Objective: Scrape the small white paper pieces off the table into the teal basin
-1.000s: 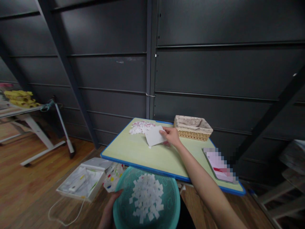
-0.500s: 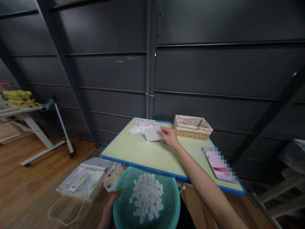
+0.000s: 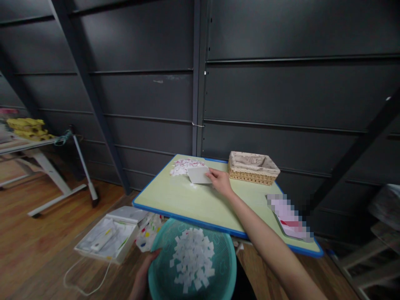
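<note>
My right hand [image 3: 219,181] pinches the right end of a flat white card [image 3: 198,175] over the pale green tabletop [image 3: 175,196]. Just beyond the card's left edge lies a heap of small white paper pieces [image 3: 184,166], some with pink marks. Below the table's front edge is a teal plastic basket [image 3: 223,258] with many small white paper squares [image 3: 193,258] in it. My left hand [image 3: 152,256] grips the left rim of this basket, its thumb over the edge and the other fingers hidden.
A lined wicker basket [image 3: 253,168] stands at the table's back right. A pink sheet [image 3: 292,223], partly pixelated, lies near the right edge. On the floor at left sits an open white box [image 3: 103,239] with a cord. Dark wall panels [image 3: 150,96] rise behind the table.
My right hand and the card have shifted slightly left, and the card is tilted lower toward the tabletop. The left hand and the teal basket stay put.
</note>
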Tool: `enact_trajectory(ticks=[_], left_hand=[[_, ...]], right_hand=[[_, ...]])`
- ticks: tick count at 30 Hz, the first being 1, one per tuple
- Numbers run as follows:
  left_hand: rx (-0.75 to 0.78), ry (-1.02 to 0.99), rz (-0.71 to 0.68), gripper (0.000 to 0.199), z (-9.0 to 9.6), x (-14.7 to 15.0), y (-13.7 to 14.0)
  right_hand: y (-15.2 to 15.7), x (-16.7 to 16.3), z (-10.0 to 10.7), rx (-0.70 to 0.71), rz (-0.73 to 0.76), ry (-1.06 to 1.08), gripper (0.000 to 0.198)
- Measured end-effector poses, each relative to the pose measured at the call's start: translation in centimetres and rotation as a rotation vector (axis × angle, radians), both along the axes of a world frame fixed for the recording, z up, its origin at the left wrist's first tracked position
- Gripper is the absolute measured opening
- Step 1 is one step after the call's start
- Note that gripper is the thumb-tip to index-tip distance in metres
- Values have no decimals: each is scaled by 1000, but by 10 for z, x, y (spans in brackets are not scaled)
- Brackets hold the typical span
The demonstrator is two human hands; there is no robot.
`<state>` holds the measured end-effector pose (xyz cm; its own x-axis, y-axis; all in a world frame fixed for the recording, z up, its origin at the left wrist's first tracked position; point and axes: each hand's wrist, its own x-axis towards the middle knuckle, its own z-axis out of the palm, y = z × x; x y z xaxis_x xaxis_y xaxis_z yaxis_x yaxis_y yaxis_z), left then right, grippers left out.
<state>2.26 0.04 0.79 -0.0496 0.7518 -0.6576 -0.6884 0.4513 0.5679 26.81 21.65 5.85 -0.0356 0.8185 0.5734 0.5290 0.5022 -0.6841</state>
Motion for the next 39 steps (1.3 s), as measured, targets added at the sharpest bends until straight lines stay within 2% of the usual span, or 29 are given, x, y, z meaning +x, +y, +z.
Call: enact_trajectory(ticks=[4, 8, 11, 17, 23, 27, 34, 39], left_hand=[[13, 74, -38, 60, -4, -2, 1], [20, 127, -40, 64, -6, -3, 2], [9, 106, -40, 68, -7, -5, 3], [82, 124, -2, 79, -13, -11, 6], [69, 94, -7, 82, -18, -16, 7], [82, 107, 8, 77, -16, -15, 6], [69, 166, -6, 67, -14, -14, 7], [99, 146, -9, 70, -15, -14, 7]], right_hand=[[-4, -2, 6, -37, 68, 57, 38], [-4, 4, 11, -13, -20, 149, 41], [-5, 6, 12, -44, -40, 141, 41], [-8, -1, 11, -94, 78, 148, 41], [-6, -2, 6, -94, 121, 190, 43], [-4, 0, 5, -129, 127, 161, 44], [-2, 9, 12, -211, 75, 253, 52], [-2, 10, 13, -245, 61, 217, 51]])
